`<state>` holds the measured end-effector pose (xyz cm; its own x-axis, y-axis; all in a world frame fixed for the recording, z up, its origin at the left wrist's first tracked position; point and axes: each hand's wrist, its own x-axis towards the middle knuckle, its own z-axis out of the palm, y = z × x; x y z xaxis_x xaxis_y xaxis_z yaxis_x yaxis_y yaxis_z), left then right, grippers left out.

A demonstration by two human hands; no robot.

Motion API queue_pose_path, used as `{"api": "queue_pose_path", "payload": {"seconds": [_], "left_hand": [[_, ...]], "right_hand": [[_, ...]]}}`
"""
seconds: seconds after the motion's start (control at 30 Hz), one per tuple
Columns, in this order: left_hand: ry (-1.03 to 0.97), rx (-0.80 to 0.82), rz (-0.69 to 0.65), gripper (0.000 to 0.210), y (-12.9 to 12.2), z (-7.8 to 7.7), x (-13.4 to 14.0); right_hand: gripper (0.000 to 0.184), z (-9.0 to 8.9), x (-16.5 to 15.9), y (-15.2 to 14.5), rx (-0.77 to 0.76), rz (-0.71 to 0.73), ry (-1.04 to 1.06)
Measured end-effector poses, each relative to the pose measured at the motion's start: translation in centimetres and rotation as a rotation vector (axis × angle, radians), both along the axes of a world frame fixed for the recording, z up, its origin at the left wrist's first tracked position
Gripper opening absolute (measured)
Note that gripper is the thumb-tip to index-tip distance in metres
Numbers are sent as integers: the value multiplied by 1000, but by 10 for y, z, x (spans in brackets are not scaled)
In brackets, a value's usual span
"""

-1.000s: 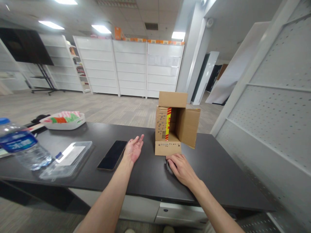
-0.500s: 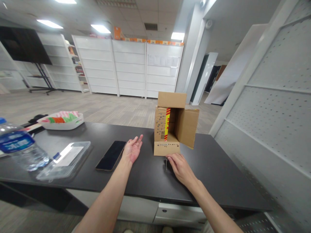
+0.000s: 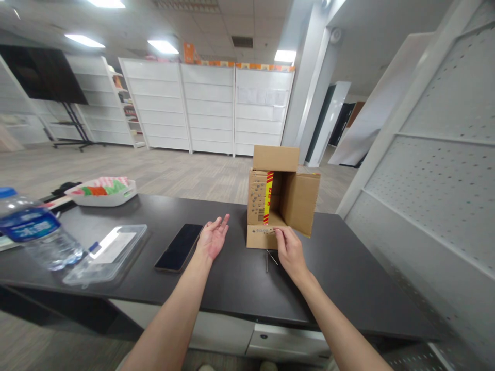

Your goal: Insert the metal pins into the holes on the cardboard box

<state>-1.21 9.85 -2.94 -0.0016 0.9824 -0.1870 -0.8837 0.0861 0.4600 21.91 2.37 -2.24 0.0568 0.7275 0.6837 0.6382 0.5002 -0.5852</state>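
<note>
A cardboard box (image 3: pixel 257 198) stands on the dark desk with its opening facing me and flaps spread. Holes and small dark marks dot its left side and its front flap (image 3: pixel 257 240). Over that front flap is my right hand (image 3: pixel 291 252), thumb and fingertips pinched on a thin nail-like piece (image 3: pixel 271 231). Two thin metal nails (image 3: pixel 266 262) show just below the flap's edge. My left hand (image 3: pixel 214 238) rests palm up, fingers apart, with nothing visible in it. Beside it lies a black phone (image 3: pixel 179 247).
Left on the desk (image 3: pixel 228 288) are a clear plastic case (image 3: pixel 112 252), a water bottle (image 3: pixel 36 232) lying tilted, and a white basket (image 3: pixel 106 200) with colourful packets. A perforated white panel (image 3: pixel 433 180) rises at the right edge.
My right hand has moved up from below the flap's edge to over the flap, the thin piece in its pinch. A second nail now shows below. My left hand keeps its pose.
</note>
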Motion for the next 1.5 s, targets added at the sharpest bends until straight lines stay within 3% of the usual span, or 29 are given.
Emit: {"api": "queue_pose_path", "payload": {"seconds": [0.37, 1.5], "left_hand": [[4, 8, 3, 30, 0, 0, -1], [-1, -3, 6, 31, -3, 2, -1]], "right_hand": [[26, -13, -3, 10, 106, -70, 31], [22, -16, -4, 11, 95, -54, -44]]}}
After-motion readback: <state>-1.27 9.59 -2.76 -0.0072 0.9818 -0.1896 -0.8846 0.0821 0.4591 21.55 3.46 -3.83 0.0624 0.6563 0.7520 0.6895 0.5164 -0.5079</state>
